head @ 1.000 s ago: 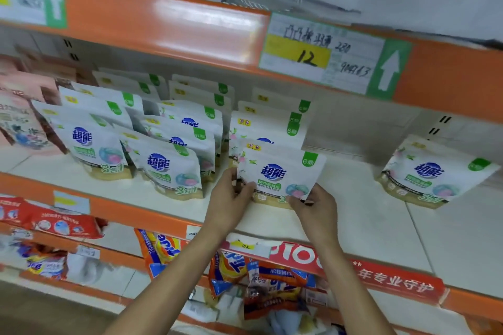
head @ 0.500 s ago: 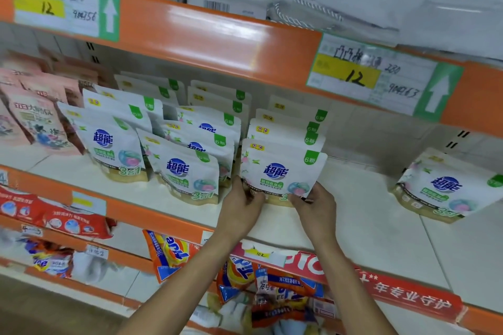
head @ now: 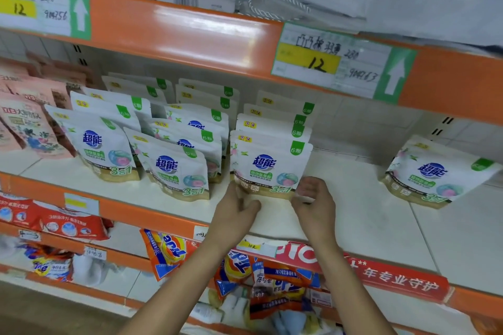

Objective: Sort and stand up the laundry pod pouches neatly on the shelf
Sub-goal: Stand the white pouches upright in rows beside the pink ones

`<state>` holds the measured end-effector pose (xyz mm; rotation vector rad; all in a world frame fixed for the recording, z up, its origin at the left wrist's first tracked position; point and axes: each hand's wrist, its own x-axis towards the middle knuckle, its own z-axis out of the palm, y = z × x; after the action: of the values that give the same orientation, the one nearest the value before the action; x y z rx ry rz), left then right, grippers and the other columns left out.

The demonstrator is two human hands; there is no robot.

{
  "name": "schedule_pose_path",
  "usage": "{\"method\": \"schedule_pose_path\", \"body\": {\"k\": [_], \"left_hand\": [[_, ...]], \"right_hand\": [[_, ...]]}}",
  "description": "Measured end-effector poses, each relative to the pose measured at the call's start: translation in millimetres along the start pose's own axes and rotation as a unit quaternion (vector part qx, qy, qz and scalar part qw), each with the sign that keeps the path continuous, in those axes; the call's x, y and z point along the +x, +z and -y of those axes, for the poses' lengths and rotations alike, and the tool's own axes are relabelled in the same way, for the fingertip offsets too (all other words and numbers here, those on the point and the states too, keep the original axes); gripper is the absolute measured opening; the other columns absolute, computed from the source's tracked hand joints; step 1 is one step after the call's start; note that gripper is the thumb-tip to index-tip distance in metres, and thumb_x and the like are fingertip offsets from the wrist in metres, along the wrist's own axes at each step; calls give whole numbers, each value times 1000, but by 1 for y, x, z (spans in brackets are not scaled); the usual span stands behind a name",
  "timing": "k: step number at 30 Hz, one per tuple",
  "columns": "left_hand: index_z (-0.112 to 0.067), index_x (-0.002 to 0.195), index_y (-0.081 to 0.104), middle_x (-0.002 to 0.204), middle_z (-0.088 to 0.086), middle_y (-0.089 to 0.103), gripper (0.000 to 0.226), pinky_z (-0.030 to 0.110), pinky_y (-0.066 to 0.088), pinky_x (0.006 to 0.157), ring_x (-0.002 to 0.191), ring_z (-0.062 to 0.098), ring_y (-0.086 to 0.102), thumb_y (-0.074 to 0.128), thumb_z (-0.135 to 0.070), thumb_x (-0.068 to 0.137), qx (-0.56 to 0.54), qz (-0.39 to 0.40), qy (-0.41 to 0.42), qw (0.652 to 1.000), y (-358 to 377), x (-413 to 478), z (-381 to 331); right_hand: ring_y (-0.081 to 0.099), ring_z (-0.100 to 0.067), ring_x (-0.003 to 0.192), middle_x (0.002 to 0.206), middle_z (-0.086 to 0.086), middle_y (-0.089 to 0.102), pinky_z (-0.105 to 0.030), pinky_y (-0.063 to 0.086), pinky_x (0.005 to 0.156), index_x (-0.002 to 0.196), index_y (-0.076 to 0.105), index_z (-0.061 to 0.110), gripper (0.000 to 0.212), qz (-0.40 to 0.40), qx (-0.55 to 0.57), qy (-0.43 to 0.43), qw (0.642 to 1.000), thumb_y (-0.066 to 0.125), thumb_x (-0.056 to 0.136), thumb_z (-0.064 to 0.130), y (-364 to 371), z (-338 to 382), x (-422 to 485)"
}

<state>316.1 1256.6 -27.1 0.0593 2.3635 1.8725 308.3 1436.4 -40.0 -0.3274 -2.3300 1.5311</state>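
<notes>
Our left hand [head: 236,212] and right hand [head: 314,205], fingers curled, grip unclear, flank the front 超能 "3合1" pouch [head: 269,166]; one lone pouch [head: 435,174] leans well right of it.

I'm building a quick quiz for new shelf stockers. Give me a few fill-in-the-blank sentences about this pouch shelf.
1. The yellow patch on the shelf label bears the handwritten number ___.
2. The far-left pouches are ___ in colour.
3. The left hand and right hand are at the front pouch, whose green tab shows the digit ___.
4. The lone pouch sits to the ___ of both hands.
Missing words: 12, pink, 6, right.
</notes>
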Motion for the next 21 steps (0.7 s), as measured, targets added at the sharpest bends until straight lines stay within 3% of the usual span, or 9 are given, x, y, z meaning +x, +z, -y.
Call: {"method": "schedule_pose_path", "body": {"k": [6,13,17,21], "left_hand": [[-24,120,45,116,-10,54,34,7,44,71,99,6,58,60,-17,90,60,17,66,996,40,-17,-22],[-21,122,46,107,-4,59,35,15,44,59,62,4,56,56,-13,89,83,134,123,980,120,-15,-61],[-19,111,55,101,-1,62,24,30,53,72,76,16,64,56,-11,90,74,179,112,975,165,3,-77],[-16,108,56,99,3,62,21,19,46,65,72,11,59,57,-9,89,91,174,109,975,202,29,-80]], "right_hand": [[60,-3,88,98,15,60,-4,43,66,102,58,23,33,-30,-30,3,999,65,82,-3,-45,-19,-4],[57,0,74,92,2,62,-4,42,64,103,54,20,34,-178,11,23,984,64,80,-2,-125,-40,9],[54,-19,86,103,-5,56,-25,47,73,104,48,16,35,-295,-3,21,955,70,79,6,-178,-54,30],[48,-26,108,119,-15,49,-37,45,90,126,46,-1,57,-345,-58,47,936,74,78,10,-224,-83,61]]}}
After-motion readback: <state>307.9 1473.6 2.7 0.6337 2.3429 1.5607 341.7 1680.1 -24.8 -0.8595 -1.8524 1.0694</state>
